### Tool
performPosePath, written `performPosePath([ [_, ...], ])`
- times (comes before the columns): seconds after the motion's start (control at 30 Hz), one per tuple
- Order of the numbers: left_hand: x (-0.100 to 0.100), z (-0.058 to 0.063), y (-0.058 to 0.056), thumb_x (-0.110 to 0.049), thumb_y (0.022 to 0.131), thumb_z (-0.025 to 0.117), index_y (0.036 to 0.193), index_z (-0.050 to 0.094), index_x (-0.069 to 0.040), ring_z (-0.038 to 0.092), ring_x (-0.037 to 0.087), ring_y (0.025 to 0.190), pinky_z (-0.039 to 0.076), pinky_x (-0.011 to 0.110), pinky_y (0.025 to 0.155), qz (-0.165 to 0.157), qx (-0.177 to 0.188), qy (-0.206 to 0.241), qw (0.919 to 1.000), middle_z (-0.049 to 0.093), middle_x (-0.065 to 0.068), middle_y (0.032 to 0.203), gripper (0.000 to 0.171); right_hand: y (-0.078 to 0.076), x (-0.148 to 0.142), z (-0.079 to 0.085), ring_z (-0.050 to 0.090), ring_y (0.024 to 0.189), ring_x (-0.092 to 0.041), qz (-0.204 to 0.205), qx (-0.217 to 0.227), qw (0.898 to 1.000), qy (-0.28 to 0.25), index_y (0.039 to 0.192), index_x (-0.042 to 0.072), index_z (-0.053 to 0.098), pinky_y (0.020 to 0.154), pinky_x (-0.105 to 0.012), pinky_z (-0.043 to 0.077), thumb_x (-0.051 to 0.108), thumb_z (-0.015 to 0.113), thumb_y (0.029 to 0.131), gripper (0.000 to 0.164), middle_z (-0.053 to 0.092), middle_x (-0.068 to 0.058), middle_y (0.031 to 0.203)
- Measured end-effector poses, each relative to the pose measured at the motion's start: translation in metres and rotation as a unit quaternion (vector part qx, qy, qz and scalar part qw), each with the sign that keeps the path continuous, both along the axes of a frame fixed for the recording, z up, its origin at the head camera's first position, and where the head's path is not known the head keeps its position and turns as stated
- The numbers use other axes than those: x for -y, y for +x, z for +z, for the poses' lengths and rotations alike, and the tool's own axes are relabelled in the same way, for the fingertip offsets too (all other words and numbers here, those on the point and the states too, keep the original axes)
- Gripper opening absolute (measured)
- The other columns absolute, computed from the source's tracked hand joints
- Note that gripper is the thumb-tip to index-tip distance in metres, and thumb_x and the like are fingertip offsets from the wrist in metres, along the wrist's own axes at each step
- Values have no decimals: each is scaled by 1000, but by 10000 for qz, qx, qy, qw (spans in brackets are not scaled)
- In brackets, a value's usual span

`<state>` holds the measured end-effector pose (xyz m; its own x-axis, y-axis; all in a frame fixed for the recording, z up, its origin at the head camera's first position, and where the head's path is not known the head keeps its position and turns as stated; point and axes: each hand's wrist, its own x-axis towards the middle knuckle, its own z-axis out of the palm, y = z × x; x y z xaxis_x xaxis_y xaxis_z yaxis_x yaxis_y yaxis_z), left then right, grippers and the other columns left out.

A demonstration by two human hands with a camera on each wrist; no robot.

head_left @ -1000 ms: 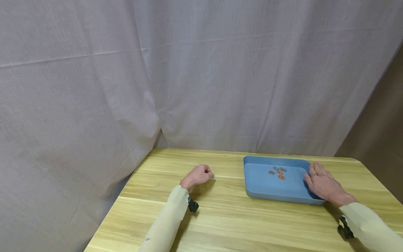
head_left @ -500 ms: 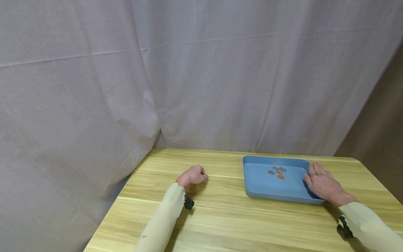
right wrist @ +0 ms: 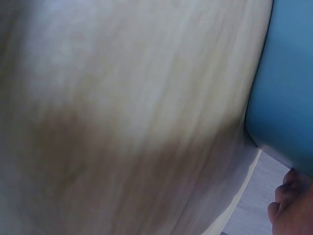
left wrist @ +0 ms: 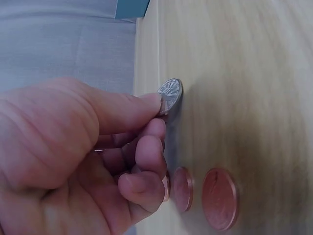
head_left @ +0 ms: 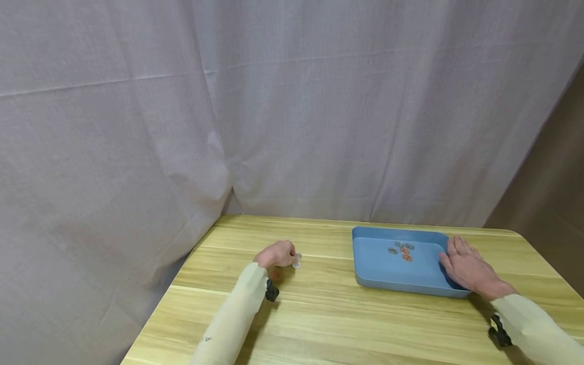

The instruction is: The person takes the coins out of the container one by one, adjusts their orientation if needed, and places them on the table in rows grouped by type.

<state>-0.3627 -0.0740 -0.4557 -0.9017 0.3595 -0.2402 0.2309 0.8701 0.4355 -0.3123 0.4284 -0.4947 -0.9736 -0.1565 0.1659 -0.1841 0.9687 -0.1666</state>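
Stretched into lower centre with the left hand point(head_left: 276, 254), pinching a silver coin point(left wrist: 170, 91) tight in a closed grip! Tilted, gleaming, embossed near mid-frame in the left wrist view, partly hidden by the pinch; hard to tell if touching the surface point(head_left: 328, 324). At lower right, resting the right hand point(head_left: 470, 266) straight-fingered, unclenched, against the blue tray point(head_left: 380, 266); mostly cut off in the right wrist view.

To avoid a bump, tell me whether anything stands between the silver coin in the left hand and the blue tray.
Nothing visible stands on the tabletop between the silver coin in the left hand and the blue tray; only the tray's raised wall.
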Motion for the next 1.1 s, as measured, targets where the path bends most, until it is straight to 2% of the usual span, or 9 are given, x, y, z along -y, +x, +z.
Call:
performPosePath([
  [0.17,1,1,1,-23,96,63,96,72,-10,47,12,66,39,25,59,-112,-42,-231,9997,61,-1,80,16,2,0,-3,8,142,-57,46,22,10000,-36,143,-24,16,115,-66,11,36,31,107,72,9,-46,150],
  [0.4,4,-1,2,-21,95,65,94,71,-10,46,11,66,38,24,58,-192,-118,-244,9994,61,-3,80,13,0,1,-3,11,142,-57,50,33,10000,-15,143,-24,16,114,-66,14,38,31,107,73,12,-46,149],
  [0.73,7,-3,1,-20,94,67,88,68,-11,46,9,64,38,23,57,-180,-210,-34,9996,60,-3,78,11,-1,1,-2,9,143,-56,54,11,10000,-1,143,-23,16,114,-66,14,40,29,107,74,11,-45,150],
  [0.93,8,-2,2,-25,97,63,89,66,-13,53,11,72,44,28,67,-152,-147,446,9988,70,-3,82,14,-1,0,-3,7,143,-56,30,60,10000,4,143,-23,15,115,-65,11,40,29,107,75,7,-45,150],
  [1.03,6,1,2,-27,97,62,91,65,-14,56,13,74,46,30,68,-156,-247,537,9981,70,-2,84,15,-1,0,-2,6,143,-56,23,52,10000,4,143,-23,14,115,-65,11,40,29,107,75,5,-45,151],
  [1.1,4,3,1,-27,97,61,93,66,-14,54,12,69,46,29,64,-178,-375,472,9980,66,-3,83,15,-1,0,-1,6,143,-56,16,53,10000,-1,144,-23,14,115,-65,11,40,30,107,75,4,-44,151],
])
